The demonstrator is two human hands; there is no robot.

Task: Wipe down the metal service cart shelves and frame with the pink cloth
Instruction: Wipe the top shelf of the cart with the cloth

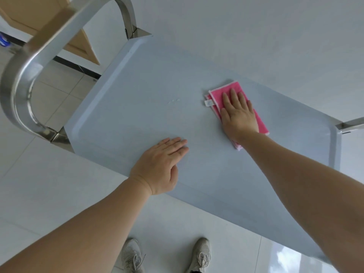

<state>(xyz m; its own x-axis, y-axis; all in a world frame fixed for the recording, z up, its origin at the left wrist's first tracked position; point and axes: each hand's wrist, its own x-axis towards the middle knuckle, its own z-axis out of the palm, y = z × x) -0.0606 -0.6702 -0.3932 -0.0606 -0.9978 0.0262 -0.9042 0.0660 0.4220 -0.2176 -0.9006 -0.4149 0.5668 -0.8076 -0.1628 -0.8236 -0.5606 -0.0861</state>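
The right hand (239, 113) lies flat with straight, spread fingers, arm stretched forward. The left hand (160, 166) lies flat too, fingers together, nearer the body.

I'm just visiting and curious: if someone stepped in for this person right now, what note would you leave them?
Right hand: flat, pressing the cloth on the top shelf, toward its right end.
Left hand: open, resting flat on the shelf near its front edge, holding nothing.
Done: cannot tell how much is wiped; small droplets remain mid-shelf.
Left: rest of the shelf, handle, frame, any lower shelves (out of view).
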